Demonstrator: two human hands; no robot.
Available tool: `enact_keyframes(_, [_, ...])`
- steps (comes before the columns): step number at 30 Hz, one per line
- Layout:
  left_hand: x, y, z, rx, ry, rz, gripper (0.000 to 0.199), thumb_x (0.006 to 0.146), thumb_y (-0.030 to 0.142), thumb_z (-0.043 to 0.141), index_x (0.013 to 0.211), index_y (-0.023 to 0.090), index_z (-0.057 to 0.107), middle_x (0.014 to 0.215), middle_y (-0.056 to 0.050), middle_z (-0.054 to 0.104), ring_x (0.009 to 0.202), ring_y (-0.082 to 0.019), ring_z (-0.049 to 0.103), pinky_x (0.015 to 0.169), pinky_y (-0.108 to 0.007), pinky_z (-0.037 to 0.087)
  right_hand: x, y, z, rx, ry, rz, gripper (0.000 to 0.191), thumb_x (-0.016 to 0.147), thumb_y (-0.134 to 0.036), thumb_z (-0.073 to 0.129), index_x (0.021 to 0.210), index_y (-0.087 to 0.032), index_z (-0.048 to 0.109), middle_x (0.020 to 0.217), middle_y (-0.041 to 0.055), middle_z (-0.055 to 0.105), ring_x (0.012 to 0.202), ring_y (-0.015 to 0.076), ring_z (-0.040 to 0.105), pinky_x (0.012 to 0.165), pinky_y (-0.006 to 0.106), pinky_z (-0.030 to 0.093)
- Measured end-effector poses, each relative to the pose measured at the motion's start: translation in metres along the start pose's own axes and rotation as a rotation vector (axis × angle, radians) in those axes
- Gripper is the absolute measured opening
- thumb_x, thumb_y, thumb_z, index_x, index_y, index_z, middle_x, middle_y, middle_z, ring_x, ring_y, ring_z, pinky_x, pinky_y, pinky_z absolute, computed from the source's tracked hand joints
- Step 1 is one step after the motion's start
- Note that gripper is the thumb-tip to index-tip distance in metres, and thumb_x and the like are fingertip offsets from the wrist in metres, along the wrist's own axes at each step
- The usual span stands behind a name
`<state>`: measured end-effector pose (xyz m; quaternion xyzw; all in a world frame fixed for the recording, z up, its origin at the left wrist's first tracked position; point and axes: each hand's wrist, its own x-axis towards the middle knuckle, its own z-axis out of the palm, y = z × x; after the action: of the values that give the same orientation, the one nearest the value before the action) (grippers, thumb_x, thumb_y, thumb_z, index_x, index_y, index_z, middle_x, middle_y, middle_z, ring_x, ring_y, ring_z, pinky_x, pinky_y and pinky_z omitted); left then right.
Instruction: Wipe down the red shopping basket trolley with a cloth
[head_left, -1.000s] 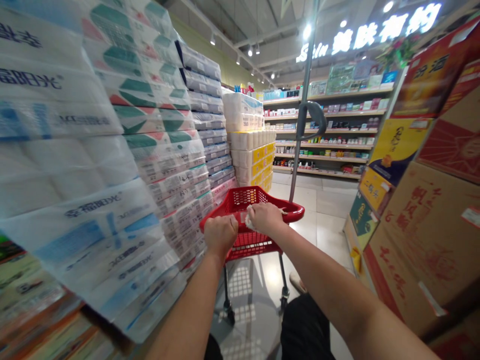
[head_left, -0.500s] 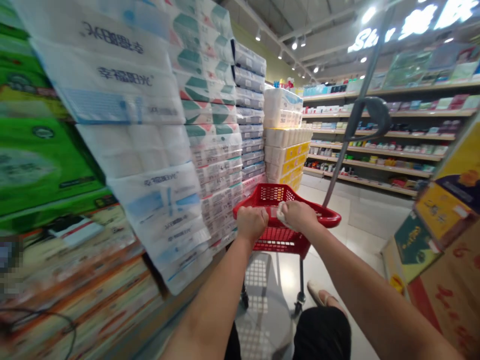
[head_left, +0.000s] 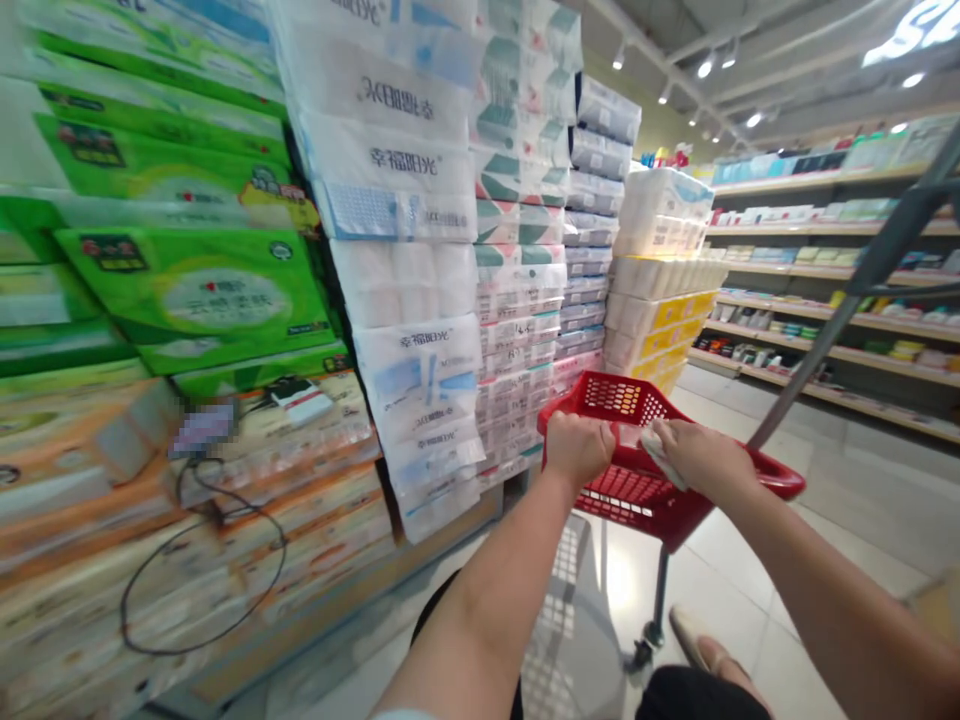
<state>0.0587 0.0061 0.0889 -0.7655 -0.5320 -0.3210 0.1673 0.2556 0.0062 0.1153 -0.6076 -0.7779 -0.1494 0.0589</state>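
the left hand (head_left: 576, 447) is curled into a fist over the near rim of the red basket cart (head_left: 637, 490), fingers wrapped down around the rim. the right hand (head_left: 701, 456) rests on the same rim just beside it, fingers folded over the edge and pinching a crumpled white paper (head_left: 660, 450) against it. the cart stands on the pale tiled floor (head_left: 817, 520) in front of the person, its long axis running away from them and slightly rightward, open end toward the far shelves (head_left: 825, 280). stacked packs of toilet paper (head_left: 420, 300) stand close on the cart's left, green packs (head_left: 187, 290) nearer still
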Motion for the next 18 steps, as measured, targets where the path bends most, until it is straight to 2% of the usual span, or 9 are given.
enact_keyframes(2, [0.000,0.000,0.000,-0.003,-0.003,-0.004,0.044,0.094,0.027,0.033,0.075,0.014,0.070,0.074,-0.012,0.070,0.069,-0.022,0.062,0.070,-0.039,0.033,0.007,0.001,-0.001,-0.035,-0.053,-0.041,0.031,0.095,-0.027,0.041,0.118,-0.025,0.062,0.110,0.0140,0.066,0.089,0.0246,0.067,0.072,0.036,0.047])
enact_keyframes(3, [-0.001,0.000,0.000,-0.005,-0.005,-0.007,0.044,0.094,0.027,0.033,0.075,0.014,0.070,0.074,-0.012,0.070,0.069,-0.022,0.062,0.070,-0.040,0.033,0.006,0.001,0.001,-0.034,-0.025,-0.048,0.032,0.095,-0.026,0.040,0.117,-0.024,0.063,0.111,0.0145,0.066,0.090,0.0248,0.067,0.072,0.036,0.048])
enact_keyframes(5, [-0.002,-0.001,-0.001,-0.009,-0.010,-0.016,0.044,0.093,0.027,0.034,0.074,0.013,0.071,0.074,-0.013,0.070,0.070,-0.023,0.063,0.070,-0.040,0.033,-0.005,-0.003,0.009,0.010,0.115,-0.048,0.035,0.096,-0.028,0.036,0.119,-0.022,0.062,0.116,0.0149,0.065,0.097,0.0253,0.065,0.077,0.037,0.049])
enact_keyframes(7, [-0.003,-0.004,-0.003,-0.012,-0.015,-0.026,0.044,0.093,0.027,0.034,0.074,0.013,0.071,0.073,-0.014,0.070,0.069,-0.023,0.062,0.070,-0.041,0.033,-0.020,-0.006,0.019,0.073,0.296,-0.073,0.040,0.097,-0.030,0.034,0.125,-0.020,0.060,0.125,0.0136,0.062,0.108,0.0251,0.061,0.088,0.038,0.049])
enact_keyframes(9, [-0.005,-0.007,-0.004,-0.014,-0.014,-0.030,0.044,0.093,0.027,0.034,0.073,0.014,0.071,0.072,-0.013,0.070,0.069,-0.022,0.062,0.070,-0.041,0.033,-0.030,-0.006,0.025,0.109,0.399,-0.129,0.042,0.097,-0.032,0.034,0.130,-0.020,0.057,0.132,0.0108,0.059,0.116,0.0243,0.057,0.096,0.037,0.046])
enact_keyframes(11, [-0.006,-0.008,-0.005,-0.014,-0.008,-0.020,0.044,0.093,0.028,0.034,0.072,0.014,0.071,0.071,-0.012,0.070,0.069,-0.022,0.062,0.070,-0.041,0.033,-0.028,-0.002,0.025,0.083,0.357,-0.169,0.040,0.095,-0.031,0.038,0.129,-0.022,0.058,0.132,0.0104,0.059,0.116,0.0246,0.057,0.092,0.036,0.049])
enact_keyframes(14, [-0.006,-0.008,-0.006,-0.001,-0.006,0.000,0.043,0.094,0.028,0.034,0.073,0.015,0.070,0.072,-0.011,0.070,0.069,-0.021,0.062,0.070,-0.040,0.033,-0.005,0.006,0.015,-0.063,0.119,-0.147,0.033,0.091,-0.023,0.044,0.117,-0.018,0.063,0.114,0.0160,0.066,0.096,0.0266,0.066,0.075,0.035,0.051])
enact_keyframes(16, [-0.005,-0.007,-0.006,0.007,-0.012,-0.001,0.044,0.094,0.028,0.034,0.074,0.015,0.070,0.073,-0.011,0.070,0.069,-0.021,0.062,0.070,-0.039,0.033,0.009,0.008,0.008,-0.143,-0.014,-0.135,0.029,0.090,-0.018,0.044,0.107,-0.013,0.066,0.099,0.0187,0.069,0.084,0.0268,0.068,0.070,0.036,0.050])
enact_keyframes(18, [-0.004,-0.006,-0.007,0.017,-0.022,-0.015,0.044,0.094,0.028,0.033,0.074,0.014,0.070,0.073,-0.012,0.070,0.069,-0.022,0.062,0.070,-0.039,0.033,0.011,0.004,0.004,-0.146,-0.045,-0.092,0.029,0.092,-0.018,0.040,0.103,-0.011,0.066,0.095,0.0198,0.069,0.083,0.0267,0.068,0.070,0.036,0.049])
